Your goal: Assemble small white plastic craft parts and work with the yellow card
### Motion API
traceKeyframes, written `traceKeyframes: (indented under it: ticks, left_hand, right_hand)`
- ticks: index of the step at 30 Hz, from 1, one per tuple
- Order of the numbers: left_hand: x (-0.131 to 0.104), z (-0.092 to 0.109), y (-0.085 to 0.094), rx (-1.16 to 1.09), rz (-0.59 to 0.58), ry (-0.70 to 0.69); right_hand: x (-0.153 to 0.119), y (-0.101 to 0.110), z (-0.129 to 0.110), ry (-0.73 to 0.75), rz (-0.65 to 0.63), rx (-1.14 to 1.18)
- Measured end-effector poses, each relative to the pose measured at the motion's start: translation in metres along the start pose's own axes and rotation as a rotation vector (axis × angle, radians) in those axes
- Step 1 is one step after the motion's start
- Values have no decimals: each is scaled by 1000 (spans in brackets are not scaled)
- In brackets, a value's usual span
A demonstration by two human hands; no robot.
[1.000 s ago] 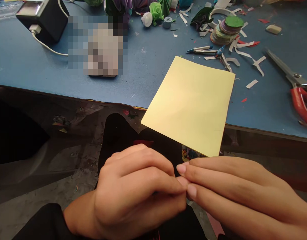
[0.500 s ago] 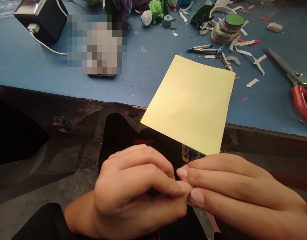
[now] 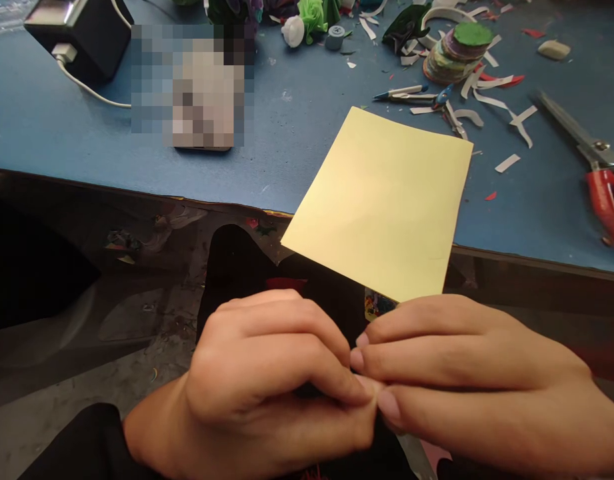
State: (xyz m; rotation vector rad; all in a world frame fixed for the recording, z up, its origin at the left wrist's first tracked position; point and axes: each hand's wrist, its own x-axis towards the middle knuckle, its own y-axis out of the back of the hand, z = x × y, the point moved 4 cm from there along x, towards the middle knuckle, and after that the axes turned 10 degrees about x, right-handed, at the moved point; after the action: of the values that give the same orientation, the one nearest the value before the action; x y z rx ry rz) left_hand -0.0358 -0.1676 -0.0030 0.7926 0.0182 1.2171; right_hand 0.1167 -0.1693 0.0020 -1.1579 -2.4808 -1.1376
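My left hand (image 3: 281, 380) is closed, thumb and forefinger pinched together; whatever they grip is hidden. Against its thumb tip, my right hand (image 3: 487, 380) presses its fingertips, the fingers long and close together, and its thumb is out of sight underneath. Anything small between the two hands cannot be made out. Just beyond them a yellow paper sheet (image 3: 387, 200) lies partly over the table's front edge. A bit of pink material (image 3: 434, 457) shows below my right hand.
On the blue table (image 3: 227, 177), red-handled scissors (image 3: 604, 180) lie at the right. A drawing compass (image 3: 411, 97), white paper scraps (image 3: 507, 163) and a green-topped jar (image 3: 457, 53) lie farther back. A blurred-out phone (image 3: 204, 100) and a dark box (image 3: 81, 40) with a white cable stand left.
My right hand has shifted slightly up, its fingers spreading a little more apart. My left hand stays pinched in nearly the same place. The table's things have not moved.
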Motion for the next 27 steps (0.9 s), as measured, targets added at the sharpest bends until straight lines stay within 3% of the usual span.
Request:
traceKeyframes:
  ticks: [8,13,23,27]
  left_hand:
    - [-4,-7,-5,-142,-61,43]
    - [-5,-7,-5,-233,-116,55]
    - [-4,-8,-5,-267,-141,112]
    - [-1,-7,-6,-311,-143,98]
  right_hand:
    - [-13,-20,14,-57,240,318]
    - [-16,-19,14,64,212,374]
    - [-16,-18,15,-28,192,401]
    - [-12,-14,12,-44,74,373]
